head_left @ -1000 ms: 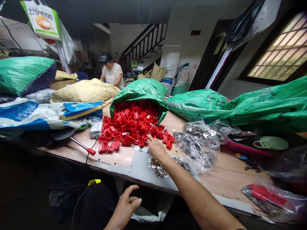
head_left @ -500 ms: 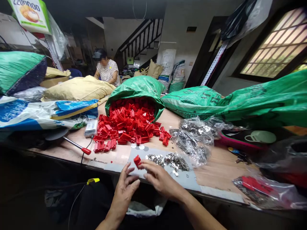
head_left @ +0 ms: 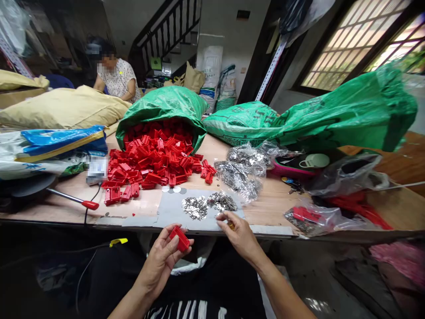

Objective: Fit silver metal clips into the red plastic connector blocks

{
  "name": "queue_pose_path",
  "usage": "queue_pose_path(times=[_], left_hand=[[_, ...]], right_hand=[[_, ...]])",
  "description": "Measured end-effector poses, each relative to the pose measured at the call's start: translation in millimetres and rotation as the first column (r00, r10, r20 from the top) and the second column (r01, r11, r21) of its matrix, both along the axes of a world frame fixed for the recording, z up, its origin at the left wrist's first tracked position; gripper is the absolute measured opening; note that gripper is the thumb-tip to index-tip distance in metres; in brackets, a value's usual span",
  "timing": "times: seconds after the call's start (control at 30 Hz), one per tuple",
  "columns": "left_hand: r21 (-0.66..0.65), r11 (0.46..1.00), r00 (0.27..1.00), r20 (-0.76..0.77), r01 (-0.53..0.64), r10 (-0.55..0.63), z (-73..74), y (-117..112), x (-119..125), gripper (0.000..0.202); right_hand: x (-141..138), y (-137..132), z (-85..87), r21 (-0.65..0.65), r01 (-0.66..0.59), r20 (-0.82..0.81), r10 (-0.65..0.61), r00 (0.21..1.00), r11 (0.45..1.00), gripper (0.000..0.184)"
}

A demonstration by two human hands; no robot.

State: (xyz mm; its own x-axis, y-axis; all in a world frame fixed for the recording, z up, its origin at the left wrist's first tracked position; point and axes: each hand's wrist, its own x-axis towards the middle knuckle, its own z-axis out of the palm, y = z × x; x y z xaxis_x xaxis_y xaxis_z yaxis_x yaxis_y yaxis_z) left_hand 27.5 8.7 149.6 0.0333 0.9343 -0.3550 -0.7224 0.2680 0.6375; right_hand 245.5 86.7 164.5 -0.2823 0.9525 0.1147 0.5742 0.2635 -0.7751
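My left hand point(head_left: 158, 258) grips a small red plastic box-shaped part point(head_left: 179, 239), hollow side showing, just in front of the table edge. My right hand point(head_left: 239, 237) hovers at the front of a grey mat point(head_left: 171, 212), thumb and forefinger pinched together. Whatever those fingertips hold is too small to make out; something yellowish shows by the fingers. Just beyond lie a pile of shiny flat metal pieces point(head_left: 195, 208) and a darker pile of small metal pieces point(head_left: 224, 202). Behind them, a heap of red plastic parts point(head_left: 151, 161) spills from a green sack point(head_left: 162, 101).
A lever with a red handle point(head_left: 90, 204) juts out at left. Clear bags of metal pieces point(head_left: 241, 180) lie right of the mat, near a pink-edged container point(head_left: 288, 170). Another green sack point(head_left: 245, 120) stretches behind. A person point(head_left: 119, 79) sits across the table.
The red part has passed from my right hand into my left, which has closed on it. My right hand has moved right, towards the metal pieces. The view has turned right.
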Motion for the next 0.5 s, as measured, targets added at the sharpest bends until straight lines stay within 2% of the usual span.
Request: queue_pose_path(times=[0.03,0.1,0.27,0.4,0.5], left_hand=[[-0.007,1.000,1.000,0.030,0.004,-0.004,0.0,1,-1,0.036],[-0.010,1.000,0.997,0.077,0.026,-0.025,-0.4,1,-2,0.034],[-0.026,0.998,0.988,0.146,0.064,-0.059,-1.3,1,-2,0.042],[-0.068,0.996,0.985,0.168,0.061,-0.049,-1.6,1,-4,0.045],[-0.099,0.995,0.987,0.163,0.025,-0.008,-1.4,2,-5,0.047]], right_hand=[[7,6,-6.4,0.089,0.072,0.083,-0.080,0.993,0.993,0.013],[15,15,-17.4,0.197,0.111,0.192,-0.150,0.970,0.974,0.009],[11,22,-29.7,0.265,0.133,0.371,-0.229,0.900,0.955,0.004],[8,22,-32.2,0.282,0.120,0.392,-0.229,0.891,0.952,0.004],[14,20,-34.3,0.343,0.080,0.369,-0.213,0.905,0.936,0.010]])
